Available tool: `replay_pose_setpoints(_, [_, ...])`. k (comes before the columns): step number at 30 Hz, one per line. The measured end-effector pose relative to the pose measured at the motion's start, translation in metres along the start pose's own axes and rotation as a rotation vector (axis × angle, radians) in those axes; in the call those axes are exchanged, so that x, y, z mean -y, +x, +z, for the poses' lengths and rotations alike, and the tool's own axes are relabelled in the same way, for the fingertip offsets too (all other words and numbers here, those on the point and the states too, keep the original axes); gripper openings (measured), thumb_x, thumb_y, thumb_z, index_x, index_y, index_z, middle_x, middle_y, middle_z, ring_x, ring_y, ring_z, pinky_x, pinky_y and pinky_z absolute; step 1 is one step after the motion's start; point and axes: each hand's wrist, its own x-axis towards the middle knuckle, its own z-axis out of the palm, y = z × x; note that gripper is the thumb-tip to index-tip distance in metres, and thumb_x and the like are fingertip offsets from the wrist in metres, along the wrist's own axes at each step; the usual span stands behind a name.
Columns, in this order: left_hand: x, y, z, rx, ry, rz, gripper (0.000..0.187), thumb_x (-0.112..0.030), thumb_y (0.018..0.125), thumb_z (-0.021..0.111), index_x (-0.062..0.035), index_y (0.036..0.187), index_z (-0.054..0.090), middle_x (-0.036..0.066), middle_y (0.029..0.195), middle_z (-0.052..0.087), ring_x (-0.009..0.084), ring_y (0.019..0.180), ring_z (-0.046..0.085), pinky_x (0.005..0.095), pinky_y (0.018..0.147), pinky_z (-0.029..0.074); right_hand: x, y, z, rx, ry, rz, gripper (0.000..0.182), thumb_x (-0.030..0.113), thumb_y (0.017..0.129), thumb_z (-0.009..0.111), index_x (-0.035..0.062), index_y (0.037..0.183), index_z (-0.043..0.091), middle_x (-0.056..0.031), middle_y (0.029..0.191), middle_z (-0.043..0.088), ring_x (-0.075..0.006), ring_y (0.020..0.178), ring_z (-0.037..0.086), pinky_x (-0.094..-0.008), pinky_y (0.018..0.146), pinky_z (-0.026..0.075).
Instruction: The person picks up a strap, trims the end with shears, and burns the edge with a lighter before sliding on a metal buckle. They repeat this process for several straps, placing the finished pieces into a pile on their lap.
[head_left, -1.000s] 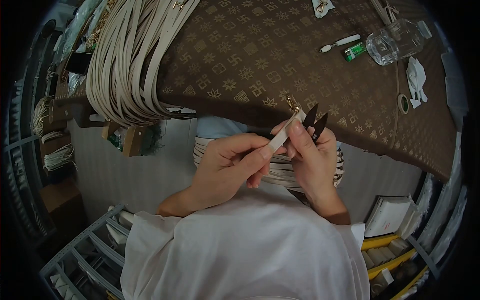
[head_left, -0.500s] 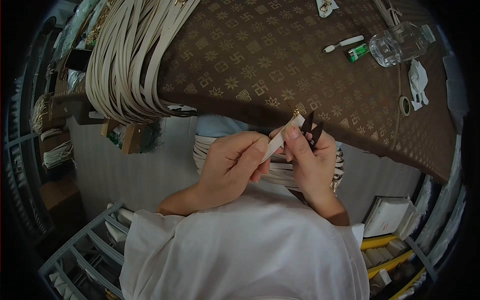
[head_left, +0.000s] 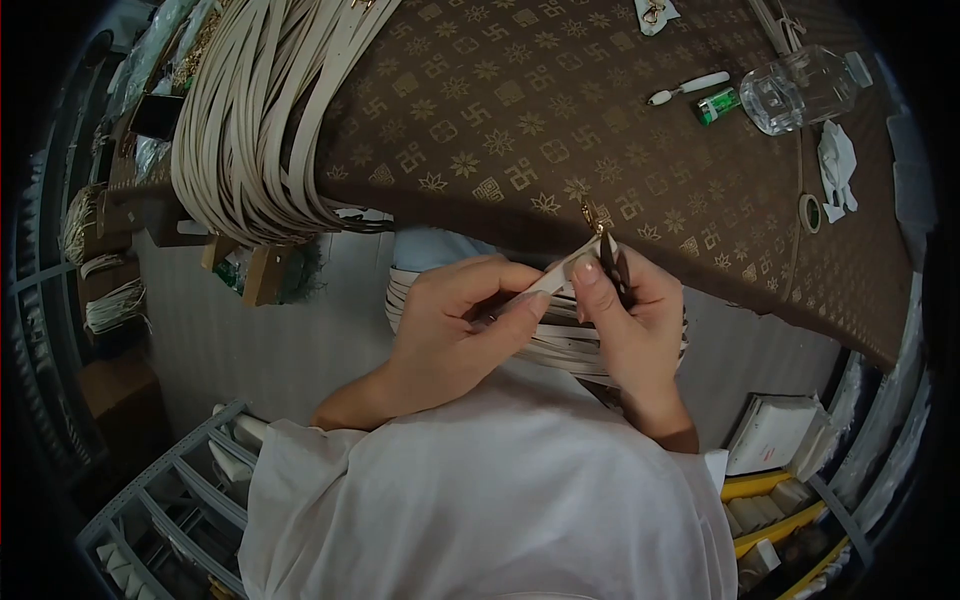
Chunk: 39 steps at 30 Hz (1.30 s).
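Observation:
My left hand (head_left: 455, 325) pinches a cream strap (head_left: 560, 276) between thumb and fingers, in front of my body. On the strap's upper end, my right hand (head_left: 635, 310) presses with its thumb and also holds small dark scissors (head_left: 615, 268), blades pointing up. A gold clasp (head_left: 594, 218) sticks out from that strap end, against the table edge. More cream straps (head_left: 565, 345) lie across my lap below the hands.
The table (head_left: 480, 130) has a patterned brown cloth. A thick bundle of cream straps (head_left: 250, 130) hangs over its left edge. At the right are a clear bottle (head_left: 805, 88), a green lighter (head_left: 717, 106), a white pen (head_left: 688, 88), a tape roll (head_left: 809, 213) and tissue (head_left: 836, 168).
The gold clasp now stands higher and shows more fully. The scissor blades have turned and look closer together. My left hand has tilted slightly, its fingers spread differently along the strap.

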Motion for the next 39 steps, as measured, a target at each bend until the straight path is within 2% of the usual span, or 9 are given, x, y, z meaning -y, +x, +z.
replay_pose_setpoints(1, [-0.002,0.001,-0.002,-0.001,0.025,-0.007,0.010,-0.003,0.079,0.055,0.0028,0.086,0.059,-0.001,0.068,0.053,0.0026,0.056,0.044,0.0176,0.049,0.035,0.004,0.001,-0.007,0.070,-0.209,-0.035,0.018,0.014,0.079,0.059,-0.0026,0.085,0.059,-0.0036,0.062,0.050,-0.0087,0.053,0.044,-0.0193,0.048,0.034])
replay_pose_setpoints(2, [-0.004,0.002,-0.005,-0.004,0.049,-0.015,0.009,-0.003,0.078,0.057,0.0028,0.084,0.060,-0.001,0.067,0.053,0.0021,0.056,0.043,0.0177,0.049,0.034,0.009,0.001,-0.014,0.079,-0.209,-0.034,0.018,0.014,0.079,0.059,-0.0026,0.085,0.059,-0.0036,0.062,0.050,-0.0087,0.053,0.044,-0.0193,0.048,0.034])
replay_pose_setpoints(4, [-0.005,0.004,-0.015,0.032,0.018,-0.088,0.009,-0.003,0.077,0.057,0.0027,0.084,0.060,-0.001,0.067,0.054,0.0017,0.057,0.043,0.0178,0.049,0.034,0.025,0.000,-0.024,-0.032,-0.493,-0.350,0.025,0.015,0.072,0.065,-0.0014,0.090,0.060,-0.0066,0.063,0.048,-0.0131,0.055,0.046,-0.0214,0.049,0.037])
replay_pose_setpoints(6, [-0.007,0.004,-0.017,0.079,-0.014,-0.162,0.009,-0.003,0.077,0.057,0.0026,0.083,0.061,-0.001,0.066,0.054,0.0014,0.058,0.044,0.0178,0.049,0.034,0.037,-0.002,-0.025,-0.084,-0.565,-0.343,0.032,0.019,0.067,0.067,0.0022,0.094,0.062,-0.0057,0.065,0.049,-0.0140,0.056,0.047,-0.0227,0.049,0.039])
replay_pose_setpoints(8, [-0.013,0.005,-0.016,0.130,-0.025,-0.176,0.008,-0.003,0.075,0.058,0.0025,0.081,0.061,-0.002,0.065,0.054,0.0007,0.058,0.043,0.0175,0.050,0.034,0.036,-0.001,-0.031,0.021,-0.830,-0.593,0.037,0.025,0.065,0.068,0.0066,0.096,0.063,-0.0048,0.066,0.048,-0.0148,0.054,0.047,-0.0245,0.046,0.038])
replay_pose_setpoints(9, [-0.014,0.005,-0.017,0.132,-0.028,-0.177,0.008,-0.003,0.075,0.058,0.0025,0.081,0.061,-0.002,0.065,0.054,0.0007,0.058,0.043,0.0175,0.050,0.034,0.035,0.000,-0.030,0.021,-0.833,-0.590,0.037,0.025,0.065,0.068,0.0066,0.096,0.063,-0.0048,0.066,0.048,-0.0148,0.054,0.047,-0.0245,0.046,0.038])
replay_pose_setpoints(11, [-0.016,0.005,-0.020,0.219,0.011,-0.182,0.009,-0.002,0.075,0.058,0.0022,0.081,0.061,-0.002,0.065,0.054,0.0006,0.058,0.044,0.0171,0.050,0.035,0.029,0.000,-0.028,0.172,-0.933,-0.648,0.037,0.028,0.064,0.068,0.0104,0.097,0.064,-0.0037,0.065,0.047,-0.0154,0.053,0.047,-0.0256,0.043,0.037])
replay_pose_setpoints(17, [-0.012,0.003,-0.021,0.258,0.029,-0.117,0.005,-0.001,0.074,0.057,0.0019,0.077,0.060,-0.003,0.065,0.054,0.0006,0.058,0.044,0.0171,0.049,0.035,0.024,0.002,-0.029,0.216,-0.935,-0.686,0.033,0.026,0.065,0.067,0.0133,0.095,0.065,-0.0027,0.063,0.046,-0.0148,0.050,0.046,-0.0261,0.040,0.035])
replay_pose_setpoints(39, [-0.011,0.005,-0.020,0.308,-0.035,-0.151,0.005,0.000,0.074,0.058,0.0020,0.078,0.060,-0.003,0.065,0.054,0.0007,0.058,0.042,0.0172,0.049,0.033,0.019,-0.001,-0.031,0.146,-0.956,-0.813,0.030,0.026,0.062,0.067,0.0135,0.089,0.067,0.0008,0.060,0.045,-0.0120,0.047,0.039,-0.0249,0.037,0.030])
